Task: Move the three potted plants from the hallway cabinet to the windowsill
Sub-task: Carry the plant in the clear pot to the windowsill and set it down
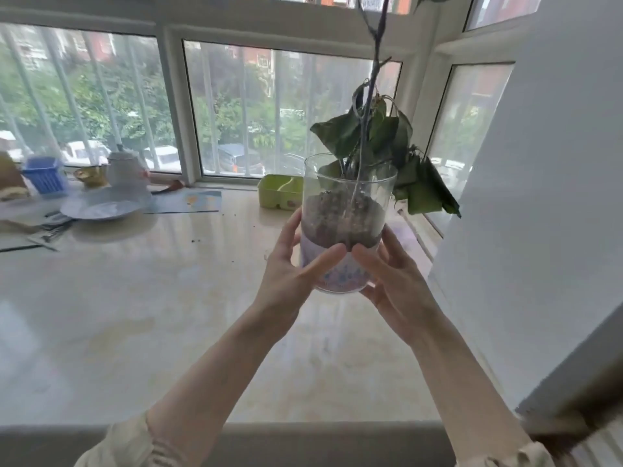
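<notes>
Cream sleeves [128,446] at the bottom edge, both forearms reaching out, and here is the carry. The left hand [290,274] and the right hand [394,284] hold the clear glass cylinder pot [347,210] low down. Both thumbs are laid across its front and the fingers are wrapped round its sides, with the right fingers curling in near the base. A two-handed grip makes sense here. The pot is part full of dark soil, and the tall bare stem with limp green leaves [387,143] puts weight up high, so a low hold on both sides keeps it upright.

The pot hangs over the right part of the wide, glossy cream stone windowsill [168,315], and it looks lifted clear of the stone rather than set down. Bare sill lies directly beneath it, so the set-down looks close. No other potted plant shows on the sill.

Further back a lime-green plastic tray [279,192] sits just behind the pot. Off to the left are a pale round plate [101,210], a white teapot [126,170] and a blue slatted plastic basket [45,176]. Beyond them is the white-framed barred window [269,112], the reason the plant is coming here: daylight
</notes>
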